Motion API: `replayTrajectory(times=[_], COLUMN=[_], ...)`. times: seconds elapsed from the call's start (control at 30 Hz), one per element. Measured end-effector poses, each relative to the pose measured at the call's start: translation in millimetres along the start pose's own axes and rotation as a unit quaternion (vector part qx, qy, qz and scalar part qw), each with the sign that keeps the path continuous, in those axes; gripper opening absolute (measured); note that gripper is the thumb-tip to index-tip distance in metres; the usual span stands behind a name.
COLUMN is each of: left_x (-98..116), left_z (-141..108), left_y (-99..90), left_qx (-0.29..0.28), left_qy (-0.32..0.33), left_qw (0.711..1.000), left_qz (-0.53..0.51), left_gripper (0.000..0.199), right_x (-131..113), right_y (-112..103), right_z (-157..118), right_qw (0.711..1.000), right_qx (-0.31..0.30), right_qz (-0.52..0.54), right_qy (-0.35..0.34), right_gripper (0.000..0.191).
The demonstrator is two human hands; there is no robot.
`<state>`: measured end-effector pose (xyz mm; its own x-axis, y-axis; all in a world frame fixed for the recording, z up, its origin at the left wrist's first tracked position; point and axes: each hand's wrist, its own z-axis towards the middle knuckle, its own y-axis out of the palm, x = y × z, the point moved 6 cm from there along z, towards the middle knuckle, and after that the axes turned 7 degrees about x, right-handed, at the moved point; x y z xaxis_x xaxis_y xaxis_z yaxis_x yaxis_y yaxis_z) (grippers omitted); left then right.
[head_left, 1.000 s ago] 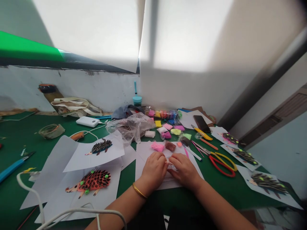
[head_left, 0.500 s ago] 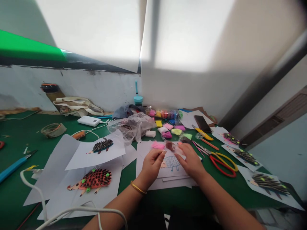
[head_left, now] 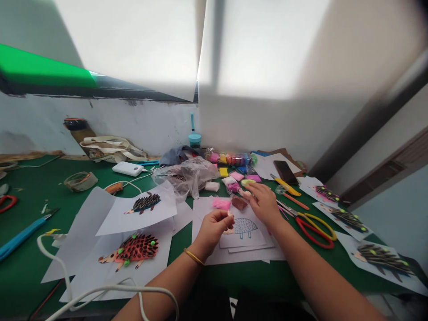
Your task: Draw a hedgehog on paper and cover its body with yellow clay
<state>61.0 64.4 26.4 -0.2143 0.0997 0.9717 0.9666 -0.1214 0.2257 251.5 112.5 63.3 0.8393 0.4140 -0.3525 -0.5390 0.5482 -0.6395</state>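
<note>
Left hand (head_left: 214,225) pinches a small pale bit just left of the hedgehog drawing (head_left: 245,228). Right hand (head_left: 264,203), beyond the drawing, fingers loosely curled, touches a clay packet (head_left: 239,203); grip cannot be told.

Matt white paper sheets (head_left: 234,249) lie on smooth green table (head_left: 20,263) beside glossy plastic bag (head_left: 187,176)

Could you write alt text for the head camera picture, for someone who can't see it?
Over a green table, a person's left hand pinches a small pale bit above a hedgehog outline drawing, while the right hand reaches toward small clay packets. Finished hedgehog pictures, red-and-yellow scissors and a phone lie around.
</note>
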Motion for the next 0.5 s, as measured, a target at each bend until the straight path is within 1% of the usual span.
replayTrajectory(times=[0.03,0.07,0.1,0.17,0.2,0.27,0.33,0.43,0.5], left_x=[0,0,0,3,4,6,6,3,2], left_z=[0,-1,-2,-3,-4,-5,-5,-3,-2], left_y=[0.8,1.9,3.1,5.8,7.2,8.6,8.1,5.6,4.1], left_qx=[-0.005,-0.01,-0.015,-0.029,-0.037,-0.046,-0.044,-0.034,-0.031], left_qy=[0.003,0.007,0.013,0.028,0.036,0.047,0.044,0.02,0.006], left_qw=[1.0,0.999,0.999,0.997,0.996,0.994,0.993,0.991,0.991], left_qz=[0.015,0.03,0.042,0.059,0.067,0.084,0.101,0.126,0.13], left_gripper=[0.034,0.036,0.039,0.041,0.042,0.041,0.04,0.04,0.04], right_x=[-11,-23,-35,-58,-66,-73,-76,-80,-78], right_y=[-7,-12,-13,-14,-14,-14,-15,-17,-15], right_z=[-4,-9,-16,-30,-36,-44,-47,-47,-43], right_qw=[0.999,0.994,0.986,0.969,0.964,0.965,0.971,0.98,0.98], right_qx=[-0.002,-0.02,-0.056,-0.124,-0.14,-0.136,-0.105,-0.07,-0.08], right_qz=[0.052,0.105,0.15,0.199,0.211,0.217,0.204,0.154,0.123], right_qy=[-0.017,-0.035,-0.048,-0.083,-0.083,-0.063,-0.062,-0.104,-0.135], right_gripper=[0.03,0.03,0.031,0.037,0.037,0.028,0.021,0.02,0.02])
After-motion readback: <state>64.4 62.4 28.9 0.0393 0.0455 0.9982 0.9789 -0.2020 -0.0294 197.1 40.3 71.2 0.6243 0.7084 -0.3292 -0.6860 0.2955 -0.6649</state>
